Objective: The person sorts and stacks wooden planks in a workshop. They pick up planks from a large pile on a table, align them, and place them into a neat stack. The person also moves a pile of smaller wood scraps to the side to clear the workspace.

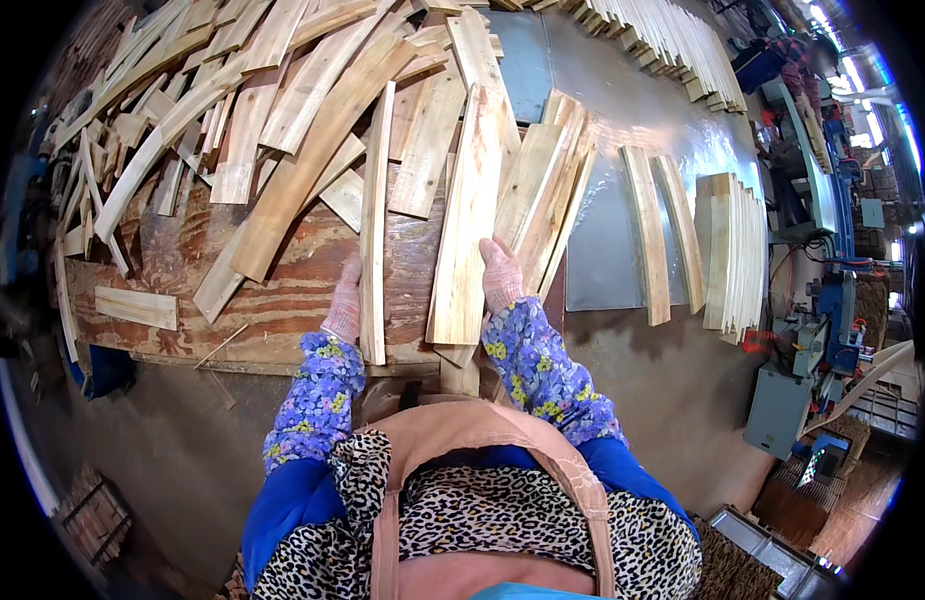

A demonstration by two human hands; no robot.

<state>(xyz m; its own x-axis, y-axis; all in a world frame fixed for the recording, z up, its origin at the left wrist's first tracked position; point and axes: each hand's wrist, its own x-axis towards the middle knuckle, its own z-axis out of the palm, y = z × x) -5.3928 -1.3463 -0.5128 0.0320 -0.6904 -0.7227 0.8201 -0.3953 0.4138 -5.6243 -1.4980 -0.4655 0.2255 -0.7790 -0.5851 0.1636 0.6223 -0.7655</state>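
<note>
Both of my hands wear pale pinkish gloves, with floral sleeves over the forearms. My left hand (pixel 345 302) is at the left side of a narrow wooden board (pixel 377 230) turned on its edge, and closes on it; its fingers are partly hidden. My right hand (pixel 501 275) grips the right edge of a wider, light wooden board (pixel 465 225), thumb on its upper face. Both boards point away from me, a gap between them. More boards (pixel 533 180) lean and overlap just beyond my right hand.
A large jumbled heap of boards (pixel 233 110) covers the far left of the worn wooden tabletop (pixel 403 250). One short board (pixel 136 308) lies near its front edge. To the right, a grey metal surface (pixel 603 240) bears two separate boards (pixel 647 235) and a neat row (pixel 733 255). Machinery (pixel 808 345) stands at right.
</note>
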